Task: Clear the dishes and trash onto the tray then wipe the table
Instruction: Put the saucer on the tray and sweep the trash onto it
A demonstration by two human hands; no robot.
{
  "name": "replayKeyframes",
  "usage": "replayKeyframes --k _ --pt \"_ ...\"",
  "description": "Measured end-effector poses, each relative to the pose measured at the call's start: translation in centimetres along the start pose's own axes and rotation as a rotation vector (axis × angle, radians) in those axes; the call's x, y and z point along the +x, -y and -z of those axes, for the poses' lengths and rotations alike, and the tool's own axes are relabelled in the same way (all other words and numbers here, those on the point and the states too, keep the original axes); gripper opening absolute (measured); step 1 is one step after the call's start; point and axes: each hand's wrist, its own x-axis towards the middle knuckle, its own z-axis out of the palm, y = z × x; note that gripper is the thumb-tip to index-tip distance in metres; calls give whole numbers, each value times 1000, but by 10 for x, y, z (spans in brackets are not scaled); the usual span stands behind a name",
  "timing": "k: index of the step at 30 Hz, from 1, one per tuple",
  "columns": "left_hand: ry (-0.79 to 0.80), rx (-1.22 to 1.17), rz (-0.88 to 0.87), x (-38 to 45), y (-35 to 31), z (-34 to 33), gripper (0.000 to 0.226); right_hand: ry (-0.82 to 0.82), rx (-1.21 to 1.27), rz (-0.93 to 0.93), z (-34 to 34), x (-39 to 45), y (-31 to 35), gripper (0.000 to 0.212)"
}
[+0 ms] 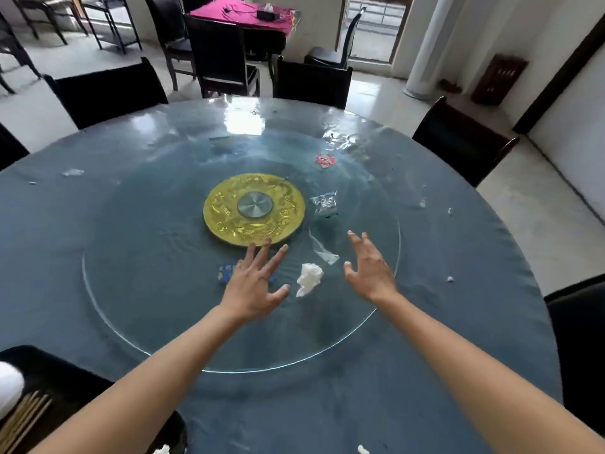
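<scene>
While both hands' fingers spread, released | tray [70,381]: chopsticks [24,417]; tissue [308,278] between hands

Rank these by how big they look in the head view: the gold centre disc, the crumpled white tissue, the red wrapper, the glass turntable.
1. glass turntable
2. gold centre disc
3. crumpled white tissue
4. red wrapper, though it lies farther from the camera, so its true size against the tissue is unsure.

Round table [98,224], glass turntable [147,306], crumpled tissue [308,278]
</scene>
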Motion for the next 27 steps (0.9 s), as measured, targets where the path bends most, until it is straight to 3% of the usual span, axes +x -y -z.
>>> replayKeyframes --k 5,9,15,21,27 --pt "80 -141 -60 66 -12 -56 89 7 90 -25 -27 94 -29 71" --pt "101 -118 -96 93 -13 -96 93 3 136 -57 -54 146 -43 69" --pt "1 -30 -181 130 -10 -132 92 -25 310 -73 -91 208 -54 65" --pt "-92 82 -240 166 -17 -145 77 -156 515 -137 -103 243 -51 54" --pt "-106 1 -195 178 -18 -151 37 -274 729 -305 -113 252 -59 29"
